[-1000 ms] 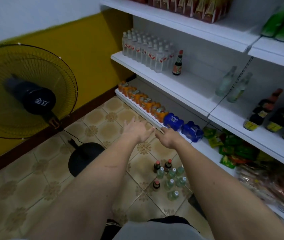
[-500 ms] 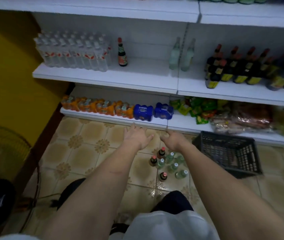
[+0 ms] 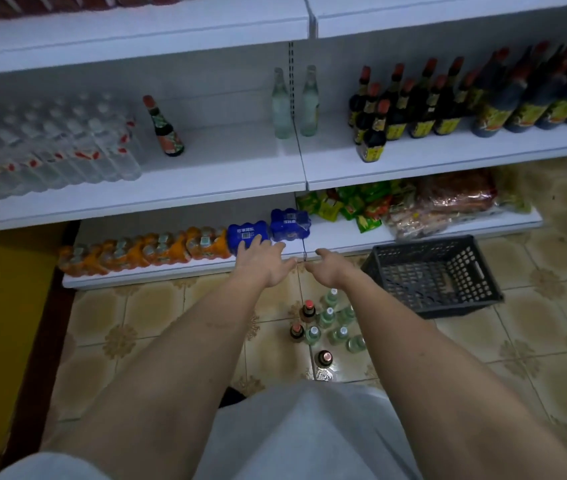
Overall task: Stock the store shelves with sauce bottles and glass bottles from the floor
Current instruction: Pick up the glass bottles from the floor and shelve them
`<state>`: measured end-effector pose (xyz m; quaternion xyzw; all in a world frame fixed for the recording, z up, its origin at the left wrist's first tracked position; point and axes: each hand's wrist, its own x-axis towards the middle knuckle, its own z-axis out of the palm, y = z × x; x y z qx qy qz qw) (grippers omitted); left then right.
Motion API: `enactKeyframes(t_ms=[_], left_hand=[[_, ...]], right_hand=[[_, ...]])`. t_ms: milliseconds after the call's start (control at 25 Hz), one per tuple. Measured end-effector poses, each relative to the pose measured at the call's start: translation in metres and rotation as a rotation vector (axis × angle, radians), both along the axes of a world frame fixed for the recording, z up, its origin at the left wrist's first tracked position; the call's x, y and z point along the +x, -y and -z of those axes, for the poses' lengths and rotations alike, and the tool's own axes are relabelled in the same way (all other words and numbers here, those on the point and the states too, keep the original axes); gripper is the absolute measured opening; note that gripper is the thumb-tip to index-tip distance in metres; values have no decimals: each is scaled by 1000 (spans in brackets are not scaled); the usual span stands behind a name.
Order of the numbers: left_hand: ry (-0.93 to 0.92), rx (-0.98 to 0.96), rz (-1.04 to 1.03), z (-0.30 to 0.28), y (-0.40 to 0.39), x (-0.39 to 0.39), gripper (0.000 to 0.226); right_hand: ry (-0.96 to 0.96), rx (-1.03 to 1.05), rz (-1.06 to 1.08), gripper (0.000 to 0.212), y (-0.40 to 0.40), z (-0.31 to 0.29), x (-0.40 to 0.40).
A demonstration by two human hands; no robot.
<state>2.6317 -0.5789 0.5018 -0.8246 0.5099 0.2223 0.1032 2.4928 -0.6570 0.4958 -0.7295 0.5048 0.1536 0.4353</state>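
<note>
Glass bottles (image 3: 330,327) stand below both hands' spread, empty fingers (image 3: 261,242).

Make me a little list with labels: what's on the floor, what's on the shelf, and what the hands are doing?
floor: cluster of small bottles, three dark sauce ones, the rest clear glass; black crate
middle shelf: one sauce bottle, two glass bottles
left hand: open, empty
right hand: open, empty
</note>
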Motion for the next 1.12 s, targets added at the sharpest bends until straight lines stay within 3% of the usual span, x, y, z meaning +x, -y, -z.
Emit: enactKeyframes(t_ms=[320,560,720,960,1120], left_hand=[[-76,46,428,45,110,31,64],[-246,48,727,90,163,99,48],[-262,255,808,132,166,144,50],[-476,326,603,238,152,101,45],[-496,335,452,377,141,90,42]], right_hand=[[-45,87,444,67,58,48,5],[-52,98,922,56,50,92,84],[-75,266,1141,46,8,122,129],[-79,348,1303,42,-21,233,134],[-124,419,1396,48,-56,369,119]])
